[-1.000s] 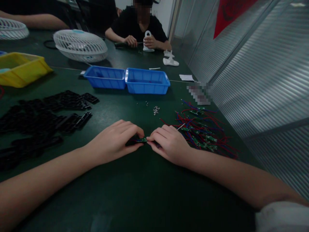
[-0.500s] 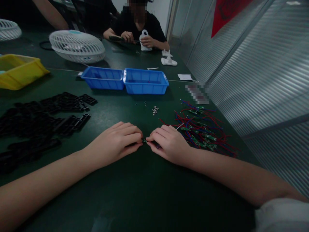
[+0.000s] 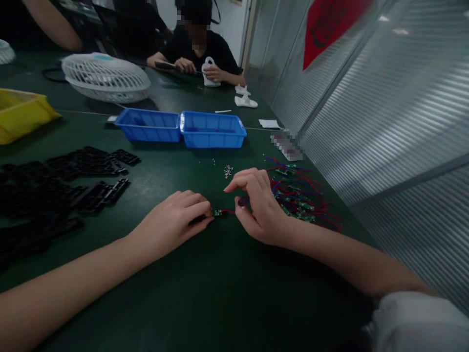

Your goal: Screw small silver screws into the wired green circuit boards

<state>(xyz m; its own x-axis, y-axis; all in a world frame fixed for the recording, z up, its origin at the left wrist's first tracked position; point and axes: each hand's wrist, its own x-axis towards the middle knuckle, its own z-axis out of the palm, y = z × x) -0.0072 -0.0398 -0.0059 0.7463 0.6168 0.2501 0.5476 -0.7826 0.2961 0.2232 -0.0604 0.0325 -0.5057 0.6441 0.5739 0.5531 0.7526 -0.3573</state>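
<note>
My left hand (image 3: 181,215) is closed, thumb and fingers pinching a small green circuit board (image 3: 219,212) just above the table. A black piece shows at the board, and a red wire runs from it toward my right hand. My right hand (image 3: 258,205) is raised a little to the right, thumb and forefinger apart. A dark, rounded handle end (image 3: 242,201) pokes out of its curled fingers; it looks like a screwdriver, the rest hidden by the hand. Small screws (image 3: 228,170) lie in a loose heap beyond my hands.
Wired circuit boards (image 3: 300,195) are piled at right, black plastic parts (image 3: 66,181) at left. Two blue bins (image 3: 212,139), a yellow bin (image 3: 25,120) and a white fan cage (image 3: 106,80) stand farther back. Across the table a person (image 3: 205,54) handles a white part.
My right hand has come away from the board and lifted, its thumb and forefinger spreading. More of the board and its red wire shows. The whole view has shifted slightly.
</note>
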